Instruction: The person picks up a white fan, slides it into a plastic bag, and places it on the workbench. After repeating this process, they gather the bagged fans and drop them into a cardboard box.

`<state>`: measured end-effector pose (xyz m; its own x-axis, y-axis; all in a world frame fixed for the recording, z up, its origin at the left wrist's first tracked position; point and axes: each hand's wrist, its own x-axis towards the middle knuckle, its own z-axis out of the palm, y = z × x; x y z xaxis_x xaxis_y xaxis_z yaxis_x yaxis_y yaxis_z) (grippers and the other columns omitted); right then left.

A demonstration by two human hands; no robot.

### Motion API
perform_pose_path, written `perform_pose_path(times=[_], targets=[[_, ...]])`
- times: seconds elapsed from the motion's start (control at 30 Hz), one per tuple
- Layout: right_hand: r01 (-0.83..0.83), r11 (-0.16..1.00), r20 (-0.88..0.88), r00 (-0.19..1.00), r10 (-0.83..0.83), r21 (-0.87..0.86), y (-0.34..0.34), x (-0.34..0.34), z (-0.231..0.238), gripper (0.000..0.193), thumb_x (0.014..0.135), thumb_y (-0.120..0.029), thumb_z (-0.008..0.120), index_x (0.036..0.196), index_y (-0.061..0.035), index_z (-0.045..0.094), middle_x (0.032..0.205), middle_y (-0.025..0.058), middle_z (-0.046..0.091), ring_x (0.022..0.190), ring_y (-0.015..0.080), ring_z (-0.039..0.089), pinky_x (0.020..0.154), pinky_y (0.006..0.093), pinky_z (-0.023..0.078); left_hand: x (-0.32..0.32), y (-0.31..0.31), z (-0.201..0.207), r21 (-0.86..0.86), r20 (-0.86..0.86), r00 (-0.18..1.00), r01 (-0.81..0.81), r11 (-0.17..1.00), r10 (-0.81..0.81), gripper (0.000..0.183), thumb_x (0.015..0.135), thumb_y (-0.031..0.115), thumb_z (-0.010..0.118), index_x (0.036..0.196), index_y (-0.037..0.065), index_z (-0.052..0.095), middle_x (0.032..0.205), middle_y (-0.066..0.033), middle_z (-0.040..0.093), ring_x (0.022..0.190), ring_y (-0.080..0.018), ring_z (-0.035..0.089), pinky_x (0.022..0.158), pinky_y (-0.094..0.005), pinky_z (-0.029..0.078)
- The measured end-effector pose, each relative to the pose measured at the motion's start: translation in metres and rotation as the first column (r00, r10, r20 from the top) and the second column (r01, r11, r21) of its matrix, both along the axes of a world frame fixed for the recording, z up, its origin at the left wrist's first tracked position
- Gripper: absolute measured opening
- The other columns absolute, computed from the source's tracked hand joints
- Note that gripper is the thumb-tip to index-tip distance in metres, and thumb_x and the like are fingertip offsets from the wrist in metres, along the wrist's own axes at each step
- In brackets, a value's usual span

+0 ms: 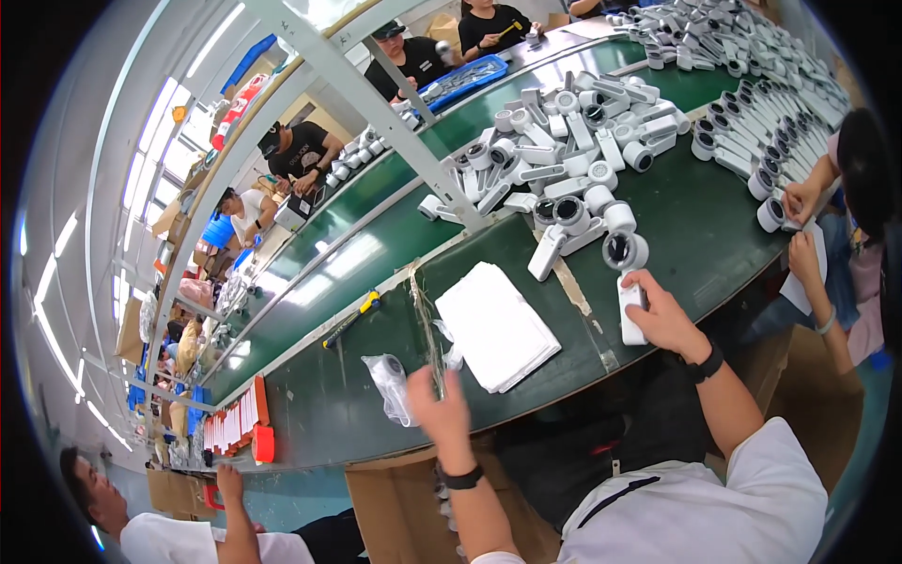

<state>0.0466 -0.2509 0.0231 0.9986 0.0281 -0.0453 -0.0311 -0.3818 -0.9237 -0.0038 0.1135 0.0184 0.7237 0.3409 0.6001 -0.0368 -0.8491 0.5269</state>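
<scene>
My right hand [665, 318] is closed round the handle of a white handheld device with a round, dark-centred head [627, 250], its head pointing away from me. My left hand [439, 406] is smeared by motion above the front of the green table, so its fingers cannot be read. Just left of it lies a similar device in a clear plastic bag [388, 383]. Between my hands and a little farther off is a stack of white sheets or bags [495, 329]. Beyond my right hand, a large heap of these white devices [573, 141] covers the table.
A yellow-and-black screwdriver [352, 318] lies left of the white stack. A metal post [404, 122] rises at the table's far edge. An opened cardboard box [404, 508] stands below my left arm. Co-workers sit at both sides; one person's hands [803, 211] handle devices at right.
</scene>
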Motion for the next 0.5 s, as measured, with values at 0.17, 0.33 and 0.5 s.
perform_pose_path(times=[0.17,0.33,0.5], targets=[[-0.327,0.891,0.245,0.935,0.257,0.314,0.016,-0.019,-0.014,0.067,0.082,0.005,0.048,0.142,-0.0143,0.023,0.108,0.0102,0.054,0.086,0.0154,0.058,0.074,0.0312,0.050,0.035,-0.061,-0.018,0.202,-0.248,0.938,0.293,0.934,-0.241,0.020,0.080,0.018,0.072,0.094,0.005,0.068,0.091,-0.0112,0.066,0.083,-0.0332,0.058,0.076,-0.0435,0.047],[-0.293,0.779,0.147,0.956,0.255,0.554,0.022,-0.037,-0.006,0.073,0.081,0.005,0.050,0.144,-0.0132,0.017,0.111,0.0135,0.057,0.090,0.0158,0.058,0.076,0.0305,0.050,0.044,-0.058,-0.019,0.253,-0.373,0.915,0.258,0.932,-0.152,0.013,0.083,0.018,0.067,0.088,0.006,0.071,0.087,-0.0108,0.066,0.080,-0.0332,0.058,0.072,-0.0420,0.047],[-0.197,0.741,-0.009,0.965,0.264,0.642,0.027,-0.041,0.006,0.072,0.077,0.006,0.054,0.140,-0.0081,0.023,0.111,0.0142,0.061,0.083,0.0158,0.062,0.076,0.0321,0.052,0.043,-0.057,-0.011,0.124,-0.299,0.935,0.236,0.964,-0.191,0.013,0.084,0.017,0.066,0.087,0.005,0.070,0.086,-0.0118,0.065,0.083,-0.0357,0.057,0.075,-0.0441,0.046]])
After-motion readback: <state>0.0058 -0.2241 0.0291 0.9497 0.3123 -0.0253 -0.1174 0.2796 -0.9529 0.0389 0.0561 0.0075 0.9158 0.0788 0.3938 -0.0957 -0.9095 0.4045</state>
